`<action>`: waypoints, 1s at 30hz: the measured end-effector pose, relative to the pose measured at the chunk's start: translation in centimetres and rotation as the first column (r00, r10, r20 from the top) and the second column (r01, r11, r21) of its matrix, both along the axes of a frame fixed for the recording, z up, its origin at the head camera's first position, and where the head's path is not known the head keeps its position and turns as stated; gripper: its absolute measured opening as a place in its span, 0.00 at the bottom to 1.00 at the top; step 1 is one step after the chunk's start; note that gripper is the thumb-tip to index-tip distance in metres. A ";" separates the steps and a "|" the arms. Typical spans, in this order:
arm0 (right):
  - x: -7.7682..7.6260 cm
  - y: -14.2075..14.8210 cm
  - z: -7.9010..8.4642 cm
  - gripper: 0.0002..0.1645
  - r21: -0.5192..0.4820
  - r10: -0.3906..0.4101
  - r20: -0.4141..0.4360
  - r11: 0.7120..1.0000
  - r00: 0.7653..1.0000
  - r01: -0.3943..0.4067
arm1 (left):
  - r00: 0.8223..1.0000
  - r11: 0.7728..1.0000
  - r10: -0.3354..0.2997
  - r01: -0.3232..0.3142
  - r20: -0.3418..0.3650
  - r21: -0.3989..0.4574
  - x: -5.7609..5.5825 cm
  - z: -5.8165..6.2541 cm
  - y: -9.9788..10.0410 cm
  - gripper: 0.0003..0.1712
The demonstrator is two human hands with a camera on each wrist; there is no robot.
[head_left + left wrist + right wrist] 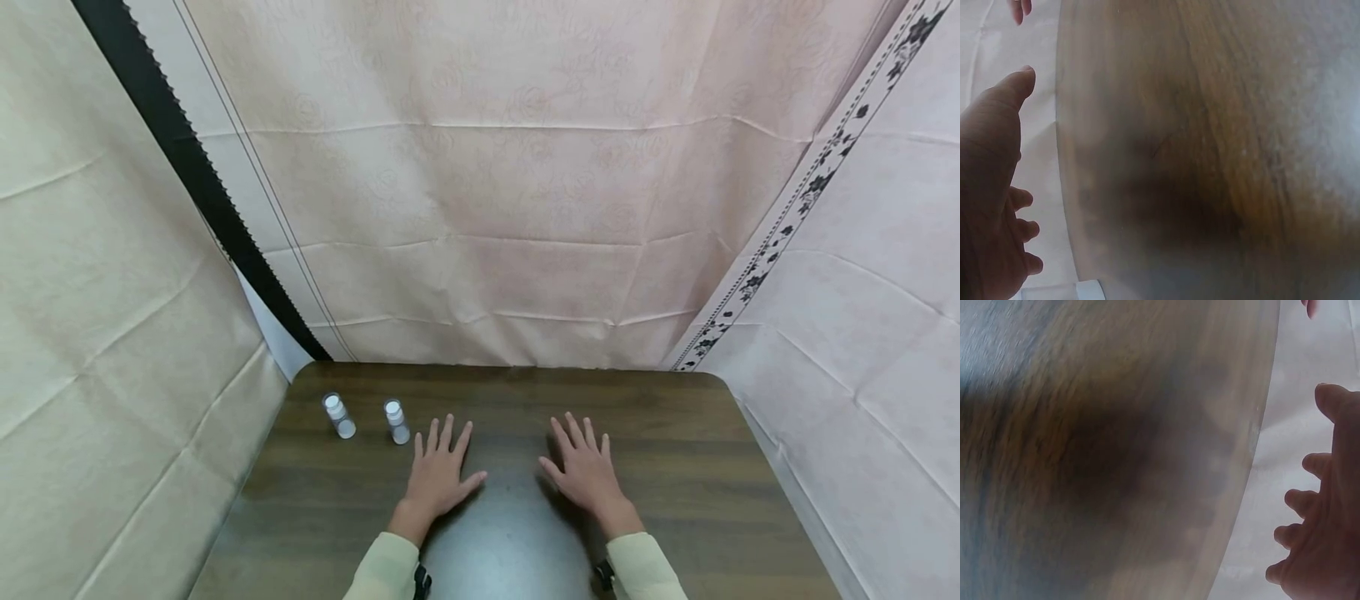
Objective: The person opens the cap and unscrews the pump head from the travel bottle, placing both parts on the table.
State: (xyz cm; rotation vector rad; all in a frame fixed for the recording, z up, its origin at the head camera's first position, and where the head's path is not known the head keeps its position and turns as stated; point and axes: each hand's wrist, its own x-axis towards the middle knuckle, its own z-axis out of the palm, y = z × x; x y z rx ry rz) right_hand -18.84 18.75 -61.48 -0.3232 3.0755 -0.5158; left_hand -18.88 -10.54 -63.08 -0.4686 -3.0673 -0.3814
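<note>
Two small clear bottles with white caps are on the left part of the wooden table in the head view: one bottle point(339, 416) farther left, the other bottle point(397, 422) close to my left fingertips. My left hand point(438, 479) is palm down over the table with its fingers spread, just right of the nearer bottle and apart from it. Across from it, my right hand point(588, 475) is spread in the same way and holds nothing. Shadows under both hands show on the tabletop. In the left wrist view, part of a white-capped bottle point(1089, 290) shows at the bottom edge.
The wooden table point(697, 467) has rounded far corners. A pale cloth point(525, 200) hangs behind it, with more cloth on both sides. A black strip point(202, 183) runs down the left cloth seam, and a floral border point(810, 192) runs down the right.
</note>
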 end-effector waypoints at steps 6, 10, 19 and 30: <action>0.2 -0.6 0.5 0.46 -0.008 0.033 -0.003 0.999 0.999 -0.033 | 1.000 1.000 -0.008 0.008 -0.010 0.007 0.2 0.4 -0.4 0.51; 0.3 -1.2 0.9 0.47 -0.011 0.054 -0.006 0.998 0.999 -0.054 | 0.999 1.000 -0.023 0.022 -0.033 -0.022 0.2 0.6 -0.7 0.50; 0.2 -2.3 1.5 0.45 -0.027 0.113 -0.055 0.993 0.992 -0.114 | 0.995 0.996 -0.054 0.047 -0.086 -0.075 0.6 1.5 -1.9 0.50; 0.3 -2.8 2.1 0.45 -0.009 0.169 -0.076 0.985 0.983 -0.170 | 0.979 0.995 -0.085 0.075 -0.186 -0.061 1.4 2.7 -4.1 0.47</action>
